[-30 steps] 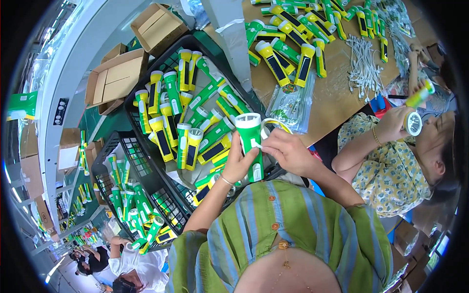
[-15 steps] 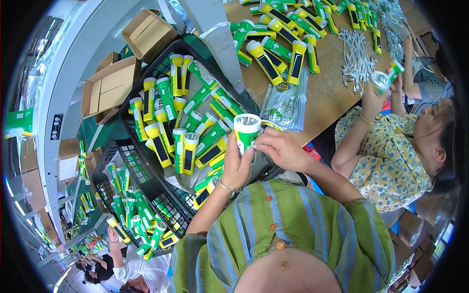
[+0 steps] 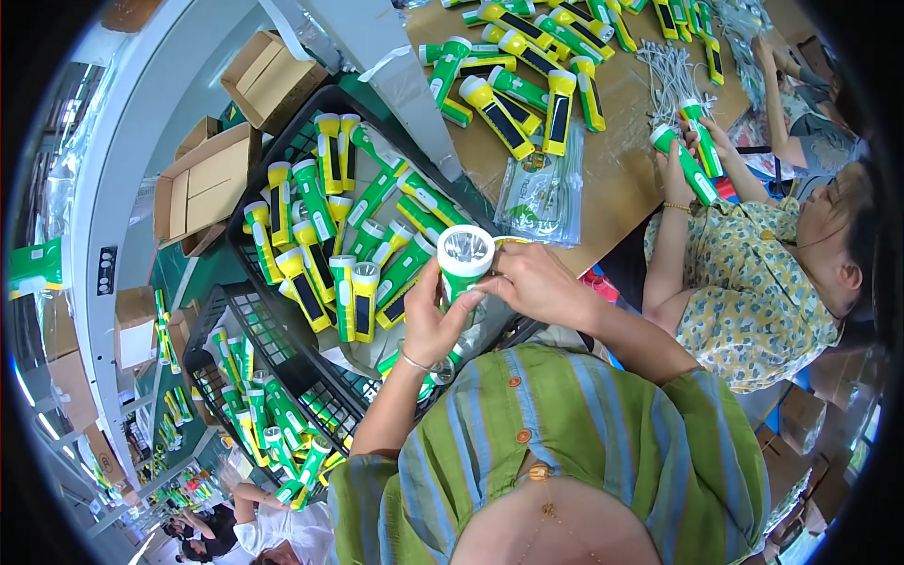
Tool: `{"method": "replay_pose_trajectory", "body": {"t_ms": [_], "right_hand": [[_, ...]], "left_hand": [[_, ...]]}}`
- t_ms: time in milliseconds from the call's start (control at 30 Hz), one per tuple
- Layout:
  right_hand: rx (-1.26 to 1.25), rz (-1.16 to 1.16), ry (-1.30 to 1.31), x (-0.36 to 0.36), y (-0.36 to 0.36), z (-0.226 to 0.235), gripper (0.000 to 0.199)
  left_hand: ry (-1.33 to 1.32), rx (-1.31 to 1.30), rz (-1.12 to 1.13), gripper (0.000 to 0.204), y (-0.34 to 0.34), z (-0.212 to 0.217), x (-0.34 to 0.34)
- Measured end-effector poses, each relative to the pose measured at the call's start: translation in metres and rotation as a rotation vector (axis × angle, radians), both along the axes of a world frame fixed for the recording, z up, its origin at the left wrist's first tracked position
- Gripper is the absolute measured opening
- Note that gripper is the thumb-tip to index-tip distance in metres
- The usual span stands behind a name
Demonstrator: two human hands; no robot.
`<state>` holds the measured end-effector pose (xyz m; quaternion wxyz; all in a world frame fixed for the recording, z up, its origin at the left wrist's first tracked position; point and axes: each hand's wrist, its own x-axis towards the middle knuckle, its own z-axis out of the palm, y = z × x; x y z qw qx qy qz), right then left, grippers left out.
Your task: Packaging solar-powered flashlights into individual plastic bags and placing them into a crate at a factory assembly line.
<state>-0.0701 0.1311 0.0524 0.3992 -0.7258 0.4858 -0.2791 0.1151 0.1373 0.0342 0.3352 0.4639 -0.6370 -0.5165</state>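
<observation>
A green flashlight [image 3: 461, 275] with a white head stands upright in front of my chest, its clear lens facing up toward me. My left hand [image 3: 433, 322] is wrapped round its body. The fingers of my right hand [image 3: 539, 282] are closed against the flashlight's right side, just below the head; the fingertips are partly hidden. Behind the right knuckles a thin pale and yellow curved piece shows, and I cannot tell what it is. Just beyond my hands, a black basket [image 3: 247, 247] holds many green and yellow flashlights, some with dark panels.
A second black basket [image 3: 200, 353] of flashlights sits at lower left. Cardboard boxes [image 3: 202, 184] stand behind. On the brown table [image 3: 617, 184] lie more flashlights, clear plastic bags [image 3: 544, 200] and white cables [image 3: 667, 71]. At right, a co-worker [image 3: 734, 282] holds two flashlights.
The flashlight in my hands has tilted, so its lens faces me more. The co-worker at right has lowered their hands and now shows two flashlights. My view has shifted slightly.
</observation>
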Motion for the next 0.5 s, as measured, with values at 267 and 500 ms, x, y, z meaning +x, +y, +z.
{"method": "replay_pose_trajectory", "body": {"t_ms": [267,500], "right_hand": [[0.169,0.216,-0.103,-0.042,-0.015,0.018,0.02],[-0.066,-0.158,0.007,-0.079,-0.032,-0.012,0.01]], "left_hand": [[0.13,0.193,-0.096,0.06,-0.024,0.031,-0.023],[-0.356,-0.09,0.085,0.047,-0.1,0.009,-0.109]]}}
